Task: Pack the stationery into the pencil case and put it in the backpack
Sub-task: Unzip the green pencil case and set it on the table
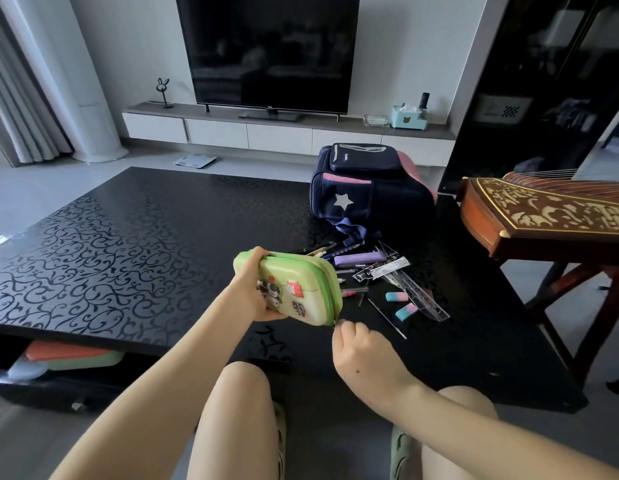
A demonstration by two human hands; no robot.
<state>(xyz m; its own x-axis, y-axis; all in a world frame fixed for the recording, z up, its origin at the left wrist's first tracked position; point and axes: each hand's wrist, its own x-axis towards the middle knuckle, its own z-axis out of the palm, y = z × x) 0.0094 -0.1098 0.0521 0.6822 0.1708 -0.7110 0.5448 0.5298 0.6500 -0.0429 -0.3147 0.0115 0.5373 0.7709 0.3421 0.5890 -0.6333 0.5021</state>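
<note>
Left hand (256, 294) grips case (297, 289) by its far-left end, clear of table (128, 237). Right hand (358, 348) pinches zip pull (335, 323) at case's near-right corner; long axis runs from that pinch away-left. Stationery (380, 277) loose beyond right hand; backpack (367, 192) farther still.

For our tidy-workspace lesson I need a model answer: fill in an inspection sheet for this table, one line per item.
Surface: glossy black scroll-patterned coffee table, stationery gathered at its right side.
Job's things: green hard-shell pencil case held above the table; navy star-marked backpack stands behind the stationery; purple pen box, two pink-and-blue erasers, clear plastic ruler and pencils lie loose.
Clutter: orange and green items on the shelf below.
Hands: left hand grips the case; right hand pinches its zip at the near corner.
Cables: nothing seen.
Surroundings: dark television, carved wooden zither on a stand at right.
</note>
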